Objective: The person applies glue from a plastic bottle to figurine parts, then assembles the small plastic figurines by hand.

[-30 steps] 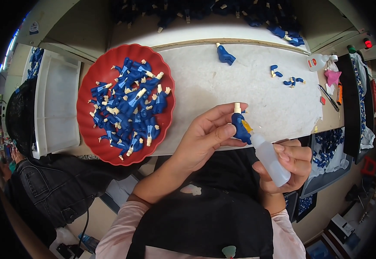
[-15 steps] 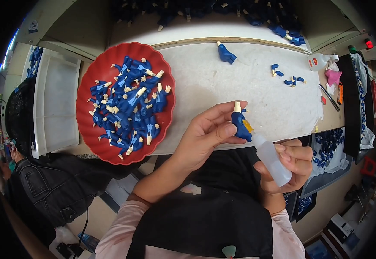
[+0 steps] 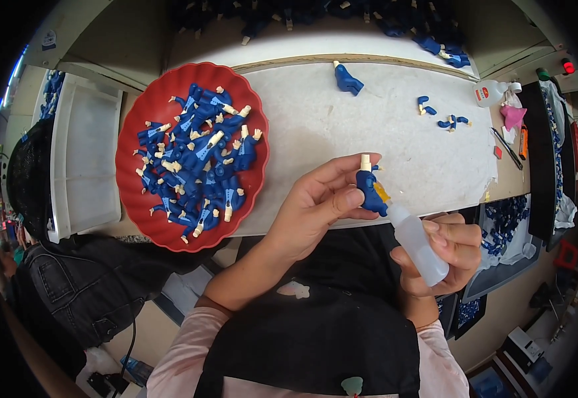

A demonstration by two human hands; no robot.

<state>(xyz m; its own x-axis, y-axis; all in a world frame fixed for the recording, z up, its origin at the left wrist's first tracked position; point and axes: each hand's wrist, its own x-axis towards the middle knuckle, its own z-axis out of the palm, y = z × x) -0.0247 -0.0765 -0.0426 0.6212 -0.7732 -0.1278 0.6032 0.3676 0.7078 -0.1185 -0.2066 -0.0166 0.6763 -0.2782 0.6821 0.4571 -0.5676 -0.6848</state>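
Observation:
Between the fingers and thumb of my left hand (image 3: pixel 325 202) is a small blue figurine body (image 3: pixel 368 192) with a cream neck peg pointing up. My right hand (image 3: pixel 449 251) is wrapped round a translucent white squeeze bottle (image 3: pixel 420 242), tilted with its nozzle toward the figurine. A yellow-orange piece (image 3: pixel 382 192) shows where the bottle's tip and the figurine meet; I cannot tell whether they touch. To the left, a red scalloped bowl (image 3: pixel 127 146) holds many blue figurine parts with cream hands and necks. One more blue body (image 3: pixel 348 79) lies at the table's far side.
Small blue arm pieces (image 3: pixel 453 123) rest on the white-covered table (image 3: pixel 315 126) at right. Beyond them stand a clear bottle (image 3: pixel 489 93), a pink cloth (image 3: pixel 513 117), a black pen (image 3: pixel 506 147) and an orange cutter (image 3: pixel 523 142). A white bin (image 3: pixel 86 156) borders the bowl.

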